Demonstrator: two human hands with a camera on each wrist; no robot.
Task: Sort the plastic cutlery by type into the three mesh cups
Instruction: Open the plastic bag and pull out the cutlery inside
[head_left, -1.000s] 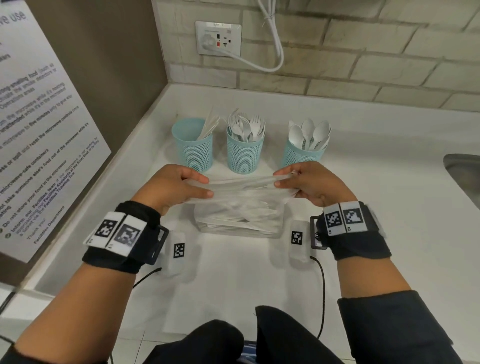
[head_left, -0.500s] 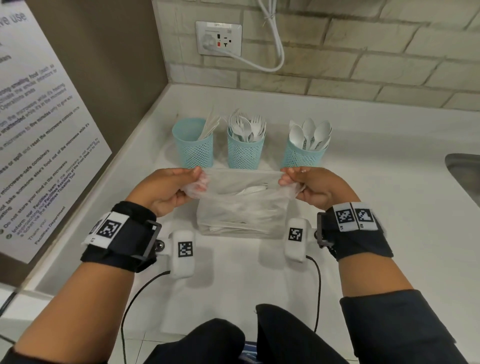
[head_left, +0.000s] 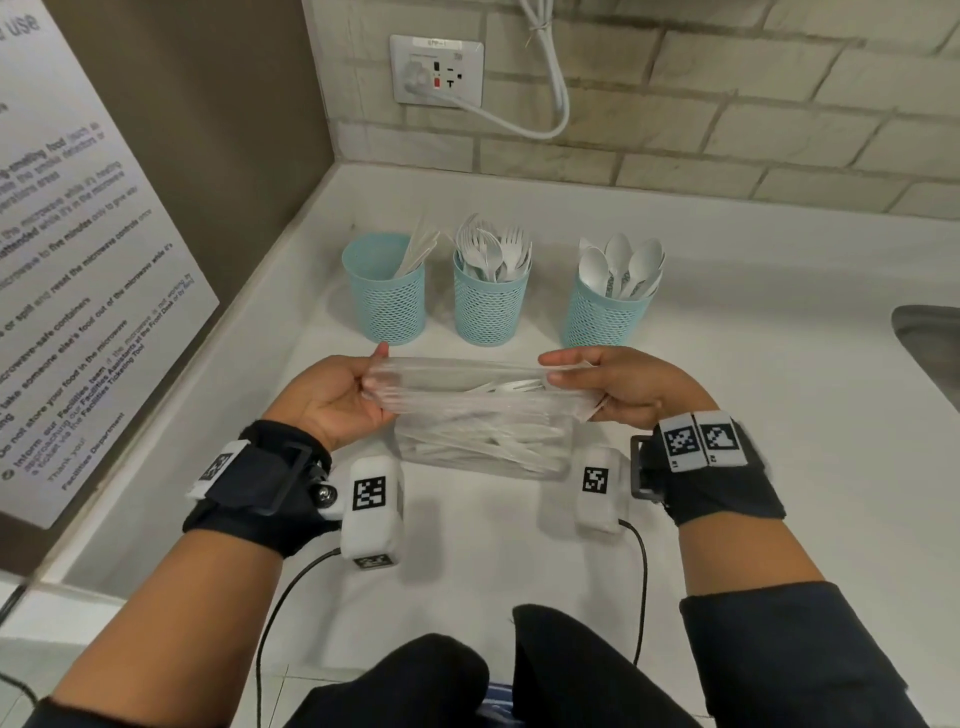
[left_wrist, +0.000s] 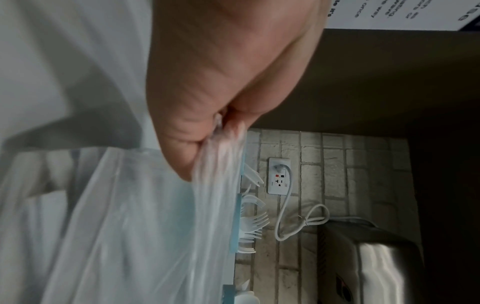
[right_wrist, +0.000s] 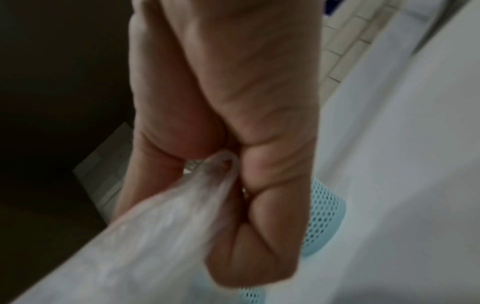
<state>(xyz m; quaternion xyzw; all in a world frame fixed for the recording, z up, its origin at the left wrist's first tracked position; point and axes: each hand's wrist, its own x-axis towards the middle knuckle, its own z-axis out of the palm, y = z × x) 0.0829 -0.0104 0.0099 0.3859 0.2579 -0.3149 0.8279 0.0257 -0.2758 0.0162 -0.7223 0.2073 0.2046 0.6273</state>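
A clear plastic bag (head_left: 483, 431) of white cutlery sits on the white counter in front of three blue mesh cups. My left hand (head_left: 358, 384) pinches the bag's left top corner and my right hand (head_left: 576, 374) pinches its right top corner, stretching the mouth wide. A white fork (head_left: 511, 385) shows inside the opening. The left cup (head_left: 387, 291) holds knives, the middle cup (head_left: 491, 299) forks, the right cup (head_left: 605, 309) spoons. In the wrist views the bag film (left_wrist: 145, 222) (right_wrist: 145, 242) bunches between fingers and thumb.
A brick wall with a socket (head_left: 437, 70) and white cable stands behind the cups. A brown panel with a notice (head_left: 78, 234) closes the left side. A steel sink edge (head_left: 930, 343) lies at the far right. Bare counter (head_left: 779, 364) lies to the right of the cups.
Both hands have pulled apart and turned palm-inward, spreading the bag's mouth open. The bag has risen slightly and its cutlery now shows through the opening.
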